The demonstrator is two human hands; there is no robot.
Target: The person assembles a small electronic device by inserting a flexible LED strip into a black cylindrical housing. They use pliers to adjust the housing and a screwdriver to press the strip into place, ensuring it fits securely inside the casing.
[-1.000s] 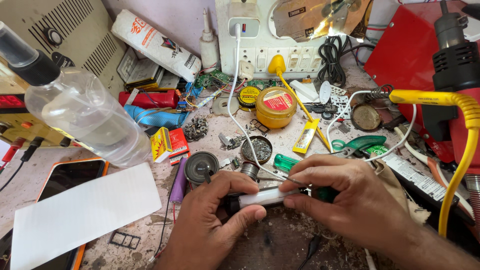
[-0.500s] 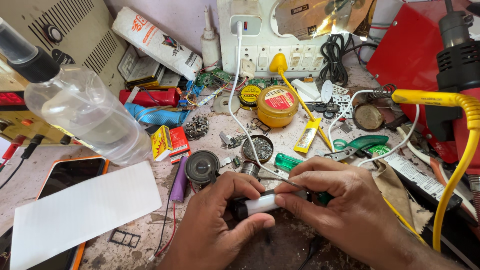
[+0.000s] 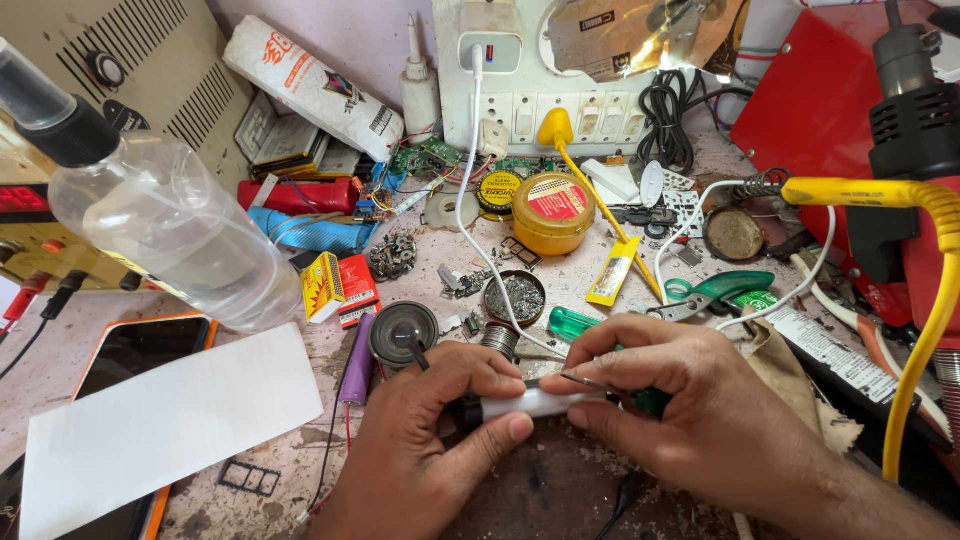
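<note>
My left hand (image 3: 425, 440) grips a small white cylindrical device (image 3: 535, 403) by its dark left end, thumb under it and fingers over the top. Its right end rests under my right hand (image 3: 690, 420), which also holds a thin metal tool (image 3: 590, 383) with a green handle (image 3: 652, 402), the tip lying along the top of the white body. Both hands meet low in the middle of the view, just above a dark worn patch of the bench.
A clear plastic bottle (image 3: 165, 225) looms at the left over a phone (image 3: 125, 350) and a white card (image 3: 160, 425). A small round speaker (image 3: 403, 332), purple cell (image 3: 357, 360), yellow tin (image 3: 553, 212), yellow-handled soldering iron (image 3: 590, 195), green scissors (image 3: 715, 290), white cable (image 3: 480, 250) and yellow hose (image 3: 925, 300) crowd the bench.
The hands have stayed in place; the fingers have shifted slightly on the white device, and the tool tip now lies along its top.
</note>
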